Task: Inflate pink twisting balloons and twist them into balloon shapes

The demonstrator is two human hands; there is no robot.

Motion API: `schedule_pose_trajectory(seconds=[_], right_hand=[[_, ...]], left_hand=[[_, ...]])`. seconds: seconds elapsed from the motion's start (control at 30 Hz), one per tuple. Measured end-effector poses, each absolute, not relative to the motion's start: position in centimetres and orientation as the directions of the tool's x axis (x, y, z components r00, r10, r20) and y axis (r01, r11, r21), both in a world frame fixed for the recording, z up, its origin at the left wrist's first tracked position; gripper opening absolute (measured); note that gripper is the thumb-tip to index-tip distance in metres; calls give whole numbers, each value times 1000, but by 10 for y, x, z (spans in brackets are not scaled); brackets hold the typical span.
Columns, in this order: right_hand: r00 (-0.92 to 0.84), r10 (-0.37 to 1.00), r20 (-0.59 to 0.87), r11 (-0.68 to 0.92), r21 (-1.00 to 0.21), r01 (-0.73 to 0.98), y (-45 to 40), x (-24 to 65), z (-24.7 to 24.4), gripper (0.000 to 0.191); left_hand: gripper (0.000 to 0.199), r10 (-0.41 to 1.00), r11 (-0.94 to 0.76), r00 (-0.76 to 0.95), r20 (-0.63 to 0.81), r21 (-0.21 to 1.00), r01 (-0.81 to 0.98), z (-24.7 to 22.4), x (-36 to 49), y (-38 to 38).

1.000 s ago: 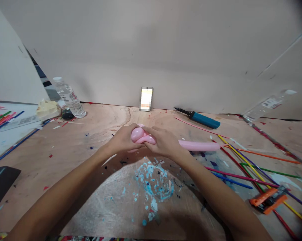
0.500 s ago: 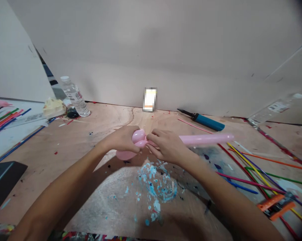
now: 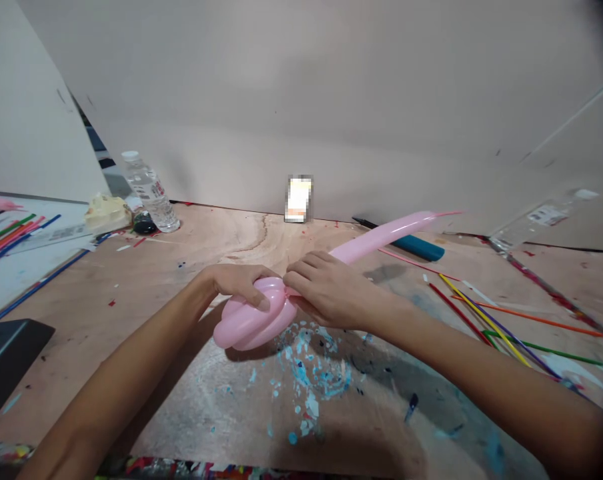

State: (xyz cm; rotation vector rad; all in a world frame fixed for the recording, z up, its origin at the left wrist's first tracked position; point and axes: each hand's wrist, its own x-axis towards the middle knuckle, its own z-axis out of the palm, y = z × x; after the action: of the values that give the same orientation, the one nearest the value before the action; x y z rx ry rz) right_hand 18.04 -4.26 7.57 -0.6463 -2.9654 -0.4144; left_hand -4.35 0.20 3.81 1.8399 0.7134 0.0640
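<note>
A pink modelling balloon (image 3: 261, 325) is held between both hands just above the table. On its left end it is folded into several plump loops. My left hand (image 3: 241, 285) is wrapped over those loops, thumb pressed on top. At the pinched, twisted spot beside them, my right hand (image 3: 319, 287) grips the balloon with fingers closed. From behind that hand the long straight part rises to the upper right and ends in a thin uninflated tip. The fingertips under the balloon are hidden.
A blue hand pump (image 3: 419, 248) lies near the wall, partly behind the balloon. Uninflated balloons, including a yellow one (image 3: 481, 319), are strewn at right. A water bottle (image 3: 154, 193) and a blurred-out phone (image 3: 298, 199) stand at the back. Blue paint flecks (image 3: 309, 380) mark the wooden table.
The balloon's looped end has turned toward me and shows more fully. Its long tail has swung from level to pointing up and away. My right forearm has swung outward to the right.
</note>
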Motion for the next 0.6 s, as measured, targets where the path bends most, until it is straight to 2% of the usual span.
schedule_pose_trajectory(seconds=[0.2,0.4,0.5,0.6], right_hand=[[-913,388,126,862,300,408,-41,183,79,16],[-910,314,271,841,365,399,-40,184,70,15],[-898,331,289,865,287,411,-41,183,65,13],[-896,387,219,902,113,418,-43,185,70,18]], left_hand=[[63,425,-106,889,-170,966,236,28,-47,6],[70,344,43,929,-136,991,129,20,-48,3],[70,318,77,936,-153,988,136,19,-45,1],[63,370,9,913,-169,984,178,24,-42,0]])
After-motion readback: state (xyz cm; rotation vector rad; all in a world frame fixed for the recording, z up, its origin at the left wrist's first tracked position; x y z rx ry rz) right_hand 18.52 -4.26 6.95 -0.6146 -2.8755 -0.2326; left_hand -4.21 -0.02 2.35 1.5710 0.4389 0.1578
